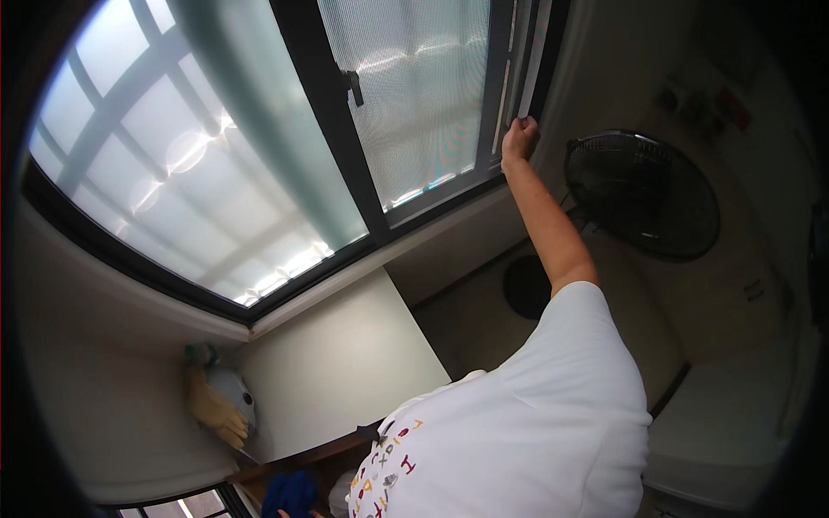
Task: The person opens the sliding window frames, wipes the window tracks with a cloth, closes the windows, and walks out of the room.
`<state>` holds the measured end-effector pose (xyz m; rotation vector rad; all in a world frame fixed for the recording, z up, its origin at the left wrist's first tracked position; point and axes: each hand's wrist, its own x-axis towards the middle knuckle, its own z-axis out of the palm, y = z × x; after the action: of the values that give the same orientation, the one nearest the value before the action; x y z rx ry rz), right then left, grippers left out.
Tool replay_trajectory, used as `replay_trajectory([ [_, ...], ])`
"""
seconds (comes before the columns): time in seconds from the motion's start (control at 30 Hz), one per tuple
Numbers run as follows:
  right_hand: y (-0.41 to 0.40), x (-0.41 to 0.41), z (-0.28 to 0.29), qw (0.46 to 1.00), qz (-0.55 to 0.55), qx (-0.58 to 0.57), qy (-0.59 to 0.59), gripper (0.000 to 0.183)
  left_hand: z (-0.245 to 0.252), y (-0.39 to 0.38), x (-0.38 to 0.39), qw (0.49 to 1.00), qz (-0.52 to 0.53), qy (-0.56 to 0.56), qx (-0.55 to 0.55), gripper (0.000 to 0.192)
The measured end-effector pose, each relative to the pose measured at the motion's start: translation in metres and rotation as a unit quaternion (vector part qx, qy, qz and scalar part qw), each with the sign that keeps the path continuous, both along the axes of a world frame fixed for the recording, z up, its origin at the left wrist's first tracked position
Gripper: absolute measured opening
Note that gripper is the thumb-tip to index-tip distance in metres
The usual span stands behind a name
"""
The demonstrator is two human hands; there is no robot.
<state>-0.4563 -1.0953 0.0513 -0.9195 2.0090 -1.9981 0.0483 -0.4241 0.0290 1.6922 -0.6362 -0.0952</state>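
My right arm reaches up to the right side of a dark-framed sliding window. There my right hand (pixel 521 138) is curled closed at the edge of the window sash (pixel 487 152); the fingertips are partly hidden. A fine mesh screen (pixel 421 110) fills this side of the window, and a frosted pane (pixel 214 149) is to its left. At the bottom edge of the view, only some fingers of my left hand (pixel 283 514) show, against a bunched blue cloth (pixel 289 493).
A black latch (pixel 353 88) sits on the middle frame. A round fan (pixel 642 194) stands right of my arm. Below the window is a white tabletop (pixel 337 362). Beside it are a yellow rubber glove (pixel 217 408) and a green-capped bottle (pixel 204 353).
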Motion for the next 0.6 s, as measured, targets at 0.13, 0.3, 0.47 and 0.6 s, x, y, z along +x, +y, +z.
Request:
replay_trajectory([
  [0.13,-0.022,-0.039,0.002,0.998,-0.027,0.030,-0.045,0.052,0.016,-0.021,0.000,0.922,0.058,0.372,-0.096,0.046],
  [0.3,-0.036,-0.019,0.004,0.982,0.013,0.013,-0.190,0.070,-0.031,0.016,0.029,0.881,0.150,0.407,-0.188,0.039],
  [0.47,-0.067,0.000,-0.028,0.991,-0.046,-0.006,-0.127,0.074,-0.022,0.011,0.015,0.882,0.166,0.405,-0.176,0.037],
  [0.6,-0.053,0.025,-0.029,0.992,-0.003,-0.017,-0.126,0.081,-0.011,-0.008,0.020,0.888,0.154,0.405,-0.152,0.036],
])
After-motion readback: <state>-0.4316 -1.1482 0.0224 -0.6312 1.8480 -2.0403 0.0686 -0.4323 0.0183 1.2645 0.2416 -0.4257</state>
